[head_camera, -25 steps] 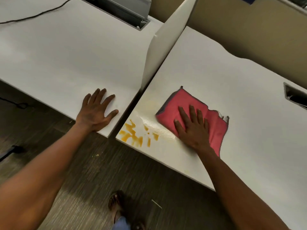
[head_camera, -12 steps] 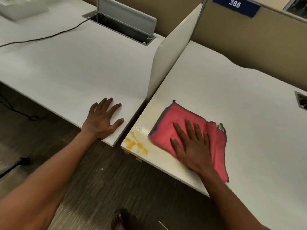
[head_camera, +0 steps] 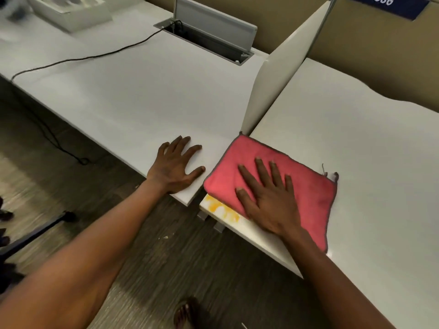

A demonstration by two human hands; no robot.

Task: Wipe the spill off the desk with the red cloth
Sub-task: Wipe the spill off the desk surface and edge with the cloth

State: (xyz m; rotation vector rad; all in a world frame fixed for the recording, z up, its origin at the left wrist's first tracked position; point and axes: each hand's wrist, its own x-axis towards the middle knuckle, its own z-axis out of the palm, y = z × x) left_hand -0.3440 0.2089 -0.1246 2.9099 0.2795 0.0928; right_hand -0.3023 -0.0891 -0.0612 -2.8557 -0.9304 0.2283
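The red cloth [head_camera: 308, 186] lies flat on the right white desk [head_camera: 368, 143], at its front left corner. My right hand [head_camera: 268, 200] presses down on it with fingers spread. An orange-yellow spill [head_camera: 221, 207] shows on the desk's front edge just below the cloth's left side; part of it is covered by the cloth. My left hand [head_camera: 175, 167] rests flat, fingers apart, on the neighbouring left desk [head_camera: 133, 91] near its front corner, holding nothing.
A white divider panel [head_camera: 273, 84] stands between the two desks. A black cable [head_camera: 95, 55] runs across the left desk to an open grey cable hatch [head_camera: 209, 36]. A white tray [head_camera: 69, 13] sits far left. A foot [head_camera: 187, 312] is on the floor.
My right hand has slid the cloth left and toward the desk's front corner, over most of the orange spill. The left hand has stayed planted on the left desk.
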